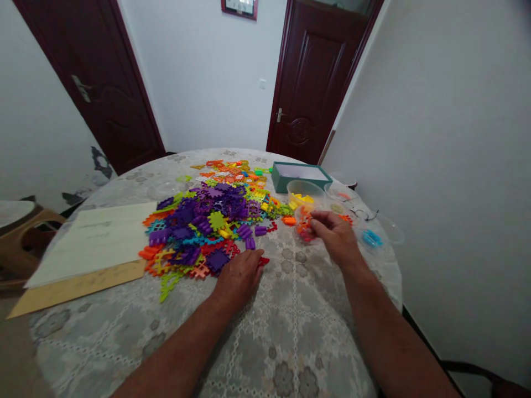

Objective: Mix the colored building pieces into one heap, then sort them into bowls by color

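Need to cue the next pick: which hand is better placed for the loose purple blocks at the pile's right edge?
Probably the left hand: it rests on the table close beside those purple blocks. The right hand is farther from them, over by the orange pieces.

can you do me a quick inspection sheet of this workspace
surface: round table with patterned cloth
pieces: mixed plastic pile; yellow pieces in a clear tub; blue pieces at right
clutter: green box, pale sheet, brown card
hands: left hand at the pile's near edge, by a red piece; right hand at orange-red pieces, grip unclear
cables: none certain; thin dark curved item unclear
surroundings: dark red doors, pale walls
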The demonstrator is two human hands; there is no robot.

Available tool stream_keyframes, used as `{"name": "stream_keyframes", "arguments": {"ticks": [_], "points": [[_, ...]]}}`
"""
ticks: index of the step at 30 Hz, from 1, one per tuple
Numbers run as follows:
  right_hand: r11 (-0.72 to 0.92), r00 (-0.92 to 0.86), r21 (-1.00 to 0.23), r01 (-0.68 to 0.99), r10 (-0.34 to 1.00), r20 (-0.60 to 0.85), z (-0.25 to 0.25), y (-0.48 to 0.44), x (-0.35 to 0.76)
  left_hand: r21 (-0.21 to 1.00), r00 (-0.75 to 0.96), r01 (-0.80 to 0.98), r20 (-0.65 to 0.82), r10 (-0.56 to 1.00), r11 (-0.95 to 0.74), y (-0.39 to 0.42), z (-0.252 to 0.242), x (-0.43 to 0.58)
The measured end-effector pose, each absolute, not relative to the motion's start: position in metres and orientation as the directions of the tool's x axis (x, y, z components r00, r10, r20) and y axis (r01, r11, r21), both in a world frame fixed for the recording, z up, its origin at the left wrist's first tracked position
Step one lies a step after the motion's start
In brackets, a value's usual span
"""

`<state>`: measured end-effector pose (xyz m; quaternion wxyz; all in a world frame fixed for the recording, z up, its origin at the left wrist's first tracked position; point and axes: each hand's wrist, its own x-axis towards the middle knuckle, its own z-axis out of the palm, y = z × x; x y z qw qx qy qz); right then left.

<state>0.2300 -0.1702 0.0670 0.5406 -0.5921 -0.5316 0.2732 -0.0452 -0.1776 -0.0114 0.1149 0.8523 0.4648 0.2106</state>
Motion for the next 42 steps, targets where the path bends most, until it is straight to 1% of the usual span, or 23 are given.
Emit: {"name": "stream_keyframes", "arguments": {"ticks": [1, 2, 3, 4, 5, 6, 8, 11, 13, 14, 16, 19, 21, 23, 25, 28, 31, 33, 35, 37, 39, 41, 42], "points": [[0.165, 0.332, -0.866, 0.472, 0.877, 0.348, 0.074, -0.169, 0.242, 0.389, 0.489, 0.734, 0.265, 0.831, -0.556, -0.178, -0.012, -0.045], [0.154, 0.355, -0.766, 0.625, 0.817, 0.454, 0.081, -0.168, 0.256, 0.383, 0.502, 0.723, 0.279, 0.819, -0.574, -0.179, -0.012, -0.044], [0.125, 0.335, -0.632, 0.765, 0.761, 0.556, 0.088, -0.165, 0.271, 0.376, 0.516, 0.712, 0.293, 0.805, -0.593, -0.180, -0.013, -0.044], [0.079, 0.289, -0.488, 0.869, 0.719, 0.632, 0.094, -0.161, 0.286, 0.368, 0.529, 0.701, 0.306, 0.791, -0.611, -0.181, -0.012, -0.044], [0.027, 0.240, -0.360, 0.932, 0.698, 0.675, 0.098, -0.157, 0.300, 0.361, 0.539, 0.693, 0.317, 0.781, -0.624, -0.182, -0.012, -0.043], [-0.025, 0.205, -0.260, 0.965, 0.693, 0.692, 0.101, -0.153, 0.314, 0.356, 0.545, 0.687, 0.325, 0.773, -0.634, -0.182, -0.011, -0.043], [-0.126, 0.183, -0.133, 0.983, 0.717, 0.673, 0.102, -0.145, 0.334, 0.352, 0.549, 0.679, 0.339, 0.764, -0.644, -0.184, -0.009, -0.043], [-0.235, 0.217, -0.054, 0.970, 0.751, 0.624, 0.101, -0.141, 0.340, 0.367, 0.543, 0.678, 0.334, 0.770, -0.637, -0.186, -0.004, -0.043], [-0.198, 0.190, -0.062, 0.978, 0.741, 0.644, 0.101, -0.145, 0.326, 0.385, 0.536, 0.685, 0.308, 0.786, -0.618, -0.187, -0.003, -0.043], [-0.133, 0.155, -0.083, 0.988, 0.734, 0.662, 0.101, -0.149, 0.314, 0.399, 0.529, 0.688, 0.296, 0.795, -0.607, -0.187, -0.003, -0.042], [0.062, 0.053, -0.148, 0.987, 0.745, 0.664, 0.101, -0.155, 0.281, 0.442, 0.495, 0.694, 0.279, 0.823, -0.568, -0.186, -0.005, -0.042], [0.326, -0.125, -0.284, 0.902, 0.825, 0.551, 0.092, -0.161, 0.227, 0.537, 0.400, 0.702, 0.247, 0.883, -0.468, -0.183, -0.011, -0.042], [0.409, -0.231, -0.353, 0.842, 0.863, 0.450, 0.079, -0.160, 0.196, 0.599, 0.356, 0.684, 0.224, 0.907, -0.416, -0.180, -0.013, -0.043], [0.419, -0.273, -0.402, 0.814, 0.887, 0.371, 0.062, -0.159, 0.173, 0.651, 0.339, 0.648, 0.219, 0.915, -0.395, -0.178, -0.013, -0.044], [0.397, -0.280, -0.458, 0.795, 0.911, 0.304, 0.046, -0.160, 0.159, 0.685, 0.325, 0.618, 0.226, 0.919, -0.387, -0.177, -0.010, -0.045], [0.388, -0.327, -0.592, 0.706, 0.921, 0.213, 0.031, -0.166, 0.150, 0.711, 0.305, 0.581, 0.260, 0.916, -0.396, -0.176, -0.004, -0.045], [0.362, -0.349, -0.736, 0.572, 0.919, 0.181, 0.029, -0.170, 0.153, 0.717, 0.308, 0.547, 0.307, 0.900, -0.432, -0.176, -0.001, -0.045], [0.330, -0.324, -0.786, 0.522, 0.930, 0.175, 0.034, -0.171, 0.160, 0.700, 0.313, 0.536, 0.353, 0.882, -0.471, -0.176, -0.001, -0.045], [0.302, -0.235, -0.789, 0.535, 0.950, 0.204, 0.041, -0.171, 0.171, 0.669, 0.312, 0.541, 0.404, 0.860, -0.510, -0.176, -0.001, -0.046], [0.284, -0.052, -0.735, 0.616, 0.945, 0.322, 0.049, -0.169, 0.185, 0.621, 0.320, 0.565, 0.442, 0.838, -0.543, -0.176, -0.002, -0.048], [0.255, 0.123, -0.614, 0.747, 0.854, 0.505, 0.054, -0.166, 0.201, 0.564, 0.341, 0.601, 0.459, 0.820, -0.566, -0.176, -0.002, -0.050], [0.185, 0.180, -0.448, 0.875, 0.734, 0.655, 0.056, -0.162, 0.216, 0.509, 0.359, 0.637, 0.468, 0.808, -0.578, -0.176, -0.002, -0.051], [0.132, 0.181, -0.373, 0.918, 0.697, 0.694, 0.056, -0.160, 0.223, 0.489, 0.364, 0.652, 0.469, 0.804, -0.580, -0.176, -0.002, -0.051]]}}
